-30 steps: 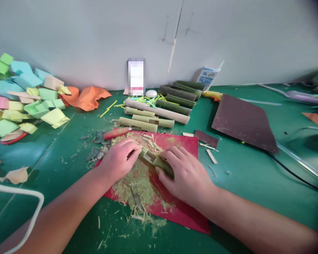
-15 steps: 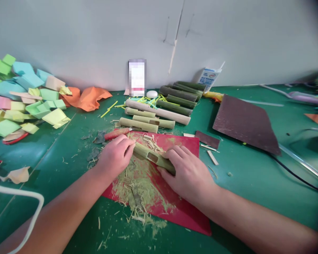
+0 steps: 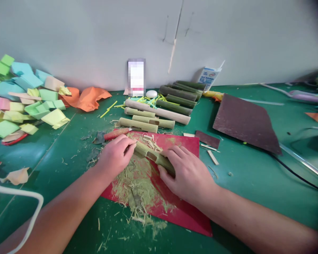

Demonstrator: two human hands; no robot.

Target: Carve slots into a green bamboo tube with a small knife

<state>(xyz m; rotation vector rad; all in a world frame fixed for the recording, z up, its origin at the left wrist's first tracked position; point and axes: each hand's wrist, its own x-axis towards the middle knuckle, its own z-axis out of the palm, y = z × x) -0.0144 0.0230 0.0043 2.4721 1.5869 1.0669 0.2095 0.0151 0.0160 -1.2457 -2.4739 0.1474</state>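
A pale green bamboo tube [image 3: 141, 149] with a rectangular notch cut in its side lies slantwise between my hands. My left hand [image 3: 118, 151] is closed on its far left end, thumb and fingers pinched together. Around the near right end, my right hand [image 3: 188, 171] wraps its fingers, hiding that tip. Below the tube is a red mat [image 3: 190, 211] strewn with bamboo shavings [image 3: 132, 187]. A red-handled tool [image 3: 116, 133] rests just beyond my left hand, its metal end partly covered by shavings.
Several cut bamboo tubes [image 3: 159, 112] lie in rows behind the mat. A phone [image 3: 136, 77] leans on the wall by a white oval object [image 3: 151, 94]. Folded paper pieces [image 3: 29, 95] heap at left; a brown sheet [image 3: 245, 121] and a drink carton [image 3: 210, 77] are at right.
Both hands keep their hold on the bamboo tube. The tube has turned very slightly, so its notch shows at a little different angle; everything else looks the same.
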